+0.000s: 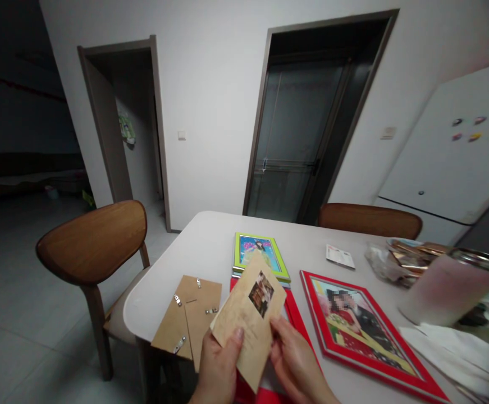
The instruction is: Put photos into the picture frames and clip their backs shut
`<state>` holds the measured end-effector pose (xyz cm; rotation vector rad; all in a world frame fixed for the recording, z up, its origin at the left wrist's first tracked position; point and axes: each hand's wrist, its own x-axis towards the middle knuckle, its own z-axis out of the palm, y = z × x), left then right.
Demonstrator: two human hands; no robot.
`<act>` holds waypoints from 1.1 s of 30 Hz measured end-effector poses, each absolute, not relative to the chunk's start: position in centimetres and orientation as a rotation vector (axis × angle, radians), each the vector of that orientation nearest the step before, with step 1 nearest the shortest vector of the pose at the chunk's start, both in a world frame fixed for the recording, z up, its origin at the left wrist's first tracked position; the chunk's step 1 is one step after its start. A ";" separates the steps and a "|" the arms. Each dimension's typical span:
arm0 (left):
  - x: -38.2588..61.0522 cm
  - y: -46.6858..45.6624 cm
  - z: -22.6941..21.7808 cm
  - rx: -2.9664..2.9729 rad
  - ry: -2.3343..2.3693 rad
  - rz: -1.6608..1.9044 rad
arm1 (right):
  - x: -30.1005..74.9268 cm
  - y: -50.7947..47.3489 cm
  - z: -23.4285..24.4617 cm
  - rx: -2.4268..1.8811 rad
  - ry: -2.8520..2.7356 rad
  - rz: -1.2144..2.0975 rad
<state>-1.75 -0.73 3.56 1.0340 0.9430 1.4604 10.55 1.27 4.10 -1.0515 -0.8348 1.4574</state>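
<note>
Both my hands hold a beige printed card (238, 308) with a small dark picture on it. A second layer shows along its left edge; whether it is folded or a stack I cannot tell. My left hand (219, 365) grips the lower left corner, thumb on top. On the right edge, my right hand (292, 359) pinches it with bent fingers. Beneath the card lies a red picture frame (297, 317), mostly covered. A brown backing board (168, 325) with metal clips and a stand flap lies left of my hands. Behind the card sits a lime green picture frame (236, 252).
To the right lies another red picture frame (318, 320) with a photo. Beyond it are a white card (340, 256), a pinkish jar (442, 286), white tissues (458, 350) and plastic-wrapped items (389, 264). Wooden chairs (96, 241) stand at the table's (210, 230) left and far sides.
</note>
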 end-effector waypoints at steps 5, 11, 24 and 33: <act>-2.6 -0.3 1.8 1.091 0.948 1.369 | 15.2 2.3 4.2 -1.253 -0.771 1.450; -3.5 -0.9 0.4 1.868 1.162 0.986 | 16.4 3.6 2.9 -1.320 -0.951 1.442; -3.5 -1.3 0.7 2.327 1.182 0.699 | 16.8 4.6 1.3 -1.558 -1.241 1.162; -3.4 -1.2 1.1 2.423 1.196 0.582 | 16.3 4.6 2.0 -1.876 -1.851 0.431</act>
